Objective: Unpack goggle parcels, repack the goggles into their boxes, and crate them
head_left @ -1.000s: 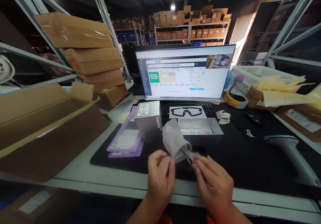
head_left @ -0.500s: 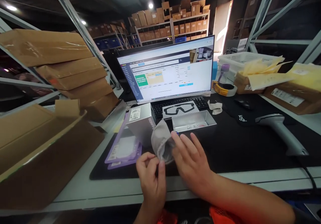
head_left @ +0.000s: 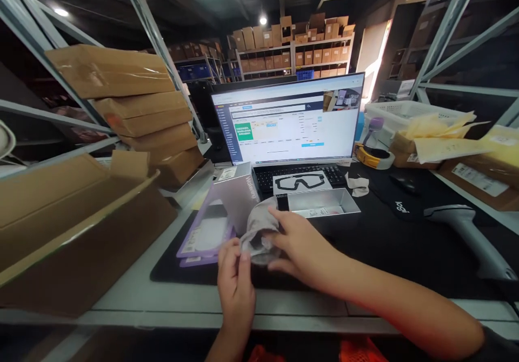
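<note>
A soft grey cloth pouch [head_left: 259,222] hangs over the black desk mat, its mouth gaping toward me. My left hand [head_left: 236,278] pinches the pouch's near left rim between thumb and fingers. At the other side, my right hand [head_left: 305,246] grips the pouch's right edge, with some fingertips reaching into the mouth; what they touch inside is hidden. Just behind stands a silver-grey box [head_left: 237,194]. An open silver tray-like box [head_left: 344,202] lies beyond my right hand, with a lid [head_left: 302,190] printed with a goggles outline behind it.
Purple-edged packets [head_left: 190,248] lie at the left, beside an open cardboard carton [head_left: 77,243]. A monitor [head_left: 284,135] and keyboard [head_left: 334,175] stand behind. To the right are a crumpled grey cloth [head_left: 357,185], a mouse [head_left: 404,183] and a barcode scanner [head_left: 466,232].
My right hand has turned and shifted its fingers from the pouch's outer right side into its mouth. My left hand keeps its pinch on the rim. The whole view has shifted.
</note>
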### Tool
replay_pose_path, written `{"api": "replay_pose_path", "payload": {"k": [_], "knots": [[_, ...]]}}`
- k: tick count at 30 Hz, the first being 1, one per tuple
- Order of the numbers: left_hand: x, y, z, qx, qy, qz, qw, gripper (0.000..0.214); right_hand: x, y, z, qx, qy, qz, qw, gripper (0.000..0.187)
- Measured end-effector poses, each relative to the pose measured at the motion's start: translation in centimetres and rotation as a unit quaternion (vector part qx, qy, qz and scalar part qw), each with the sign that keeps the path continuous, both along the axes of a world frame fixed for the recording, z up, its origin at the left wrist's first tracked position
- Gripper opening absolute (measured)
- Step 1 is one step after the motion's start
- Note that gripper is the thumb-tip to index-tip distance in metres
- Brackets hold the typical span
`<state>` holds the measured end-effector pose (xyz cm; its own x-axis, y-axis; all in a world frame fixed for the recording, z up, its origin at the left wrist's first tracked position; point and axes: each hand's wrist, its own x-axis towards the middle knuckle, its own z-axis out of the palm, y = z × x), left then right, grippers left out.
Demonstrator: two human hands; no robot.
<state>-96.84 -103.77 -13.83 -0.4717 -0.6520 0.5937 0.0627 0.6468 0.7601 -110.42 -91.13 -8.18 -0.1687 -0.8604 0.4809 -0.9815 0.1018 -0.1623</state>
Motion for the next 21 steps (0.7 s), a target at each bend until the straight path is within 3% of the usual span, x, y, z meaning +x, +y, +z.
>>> {"api": "replay_pose_path", "payload": {"k": [2,4,7,9,13,17,21], "knots": [[0.1,-0.5,0.5,0.028,-0.013,-0.017,0.999,0.028,-0.9,0.4,1.3,0.087,-0.047,0.038,0.994,0.054],[0.1,-0.5,0.9,0.037,-0.027,-0.04,0.998,0.028,-1.8,0.4,2.5,0.142,-0.064,0.056,0.986,0.046],[0.2,0.0,1.5,-0.015,-0.037,-0.058,0.997,0.027,-2.6,-0.4,3.4,0.172,-0.051,0.06,0.982,0.042],[0.3,0.6,1.8,-0.064,-0.041,-0.062,0.995,0.027,-2.7,-0.9,3.6,0.18,-0.002,0.025,0.983,0.041],[0.2,1.2,2.0,-0.07,-0.05,-0.049,0.995,0.026,-2.8,0.0,3.9,0.101,0.173,-0.049,0.979,0.041],[0.0,1.0,2.1,-0.009,-0.088,-0.059,0.994,0.027,-3.4,2.9,4.4,0.02,0.198,0.064,0.978,0.052],[-0.3,1.1,2.6,-0.023,-0.105,-0.038,0.993,0.026,-4.0,5.2,4.3,0.017,0.122,0.167,0.978,0.037]]}}
